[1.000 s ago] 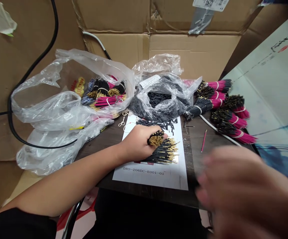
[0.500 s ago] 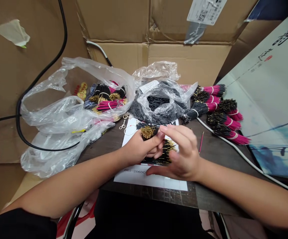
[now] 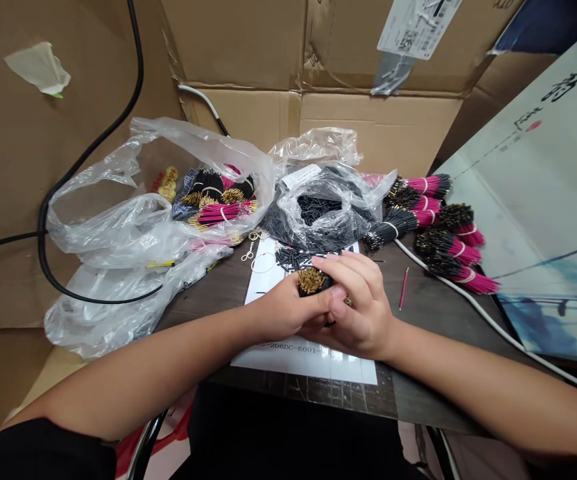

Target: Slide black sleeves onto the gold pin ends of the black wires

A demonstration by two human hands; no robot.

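Observation:
My left hand (image 3: 286,308) grips a bundle of black wires with gold crimp terminals (image 3: 312,281), whose cut ends stick up past my fingers. My right hand (image 3: 356,300) curls over the bundle's far side and overlaps my left fingers, with gold tips showing between them. Most of the bundle is hidden by my hands. Both hands hover above a white printed sheet (image 3: 303,353) marked DRS-206DC-E001. Loose black sleeves (image 3: 293,259) lie at the sheet's far end, just beyond my fingers.
A clear bag of black sleeves (image 3: 313,217) and a plastic bag of wire bundles (image 3: 218,203) sit on the dark table (image 3: 408,393). Pink-and-black wire bundles (image 3: 443,233) lie to the right, beside a white cable (image 3: 488,320). Cardboard (image 3: 378,127) stands behind.
My right hand has come in from the right and closed over the bundle. The bundle no longer lies spread on the sheet and is mostly hidden between my hands.

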